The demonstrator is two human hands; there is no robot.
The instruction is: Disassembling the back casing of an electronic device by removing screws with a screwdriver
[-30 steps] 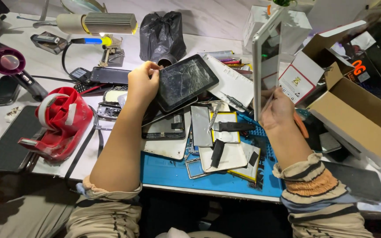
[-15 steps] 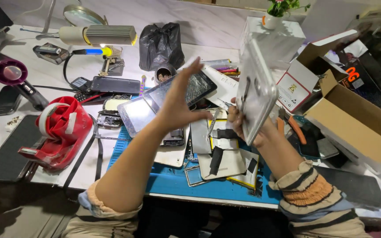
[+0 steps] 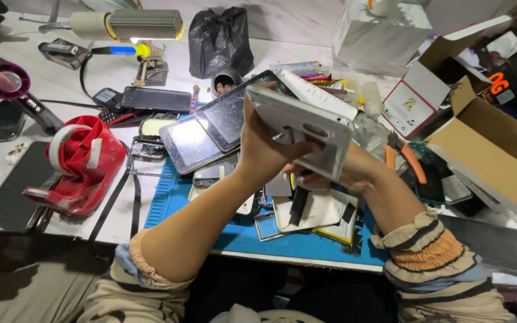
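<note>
Fingers (image 3: 288, 136) of both hands clamp a white tablet shell (image 3: 306, 122) above the blue mat (image 3: 234, 236); red tape dispenser (image 3: 79, 161) at nine o'clock.

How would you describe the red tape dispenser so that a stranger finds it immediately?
Start at the blue work mat on the white table. Left of the mat's edge sits the red tape dispenser, bulky, holding a white roll. It is the only bright red thing among dark phones and screens.

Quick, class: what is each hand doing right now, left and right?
Left hand: closed on the white tablet shell, held above the blue mat.
Right hand: mostly hidden under the shell, seemingly supporting it; its grip cannot be told.
</note>
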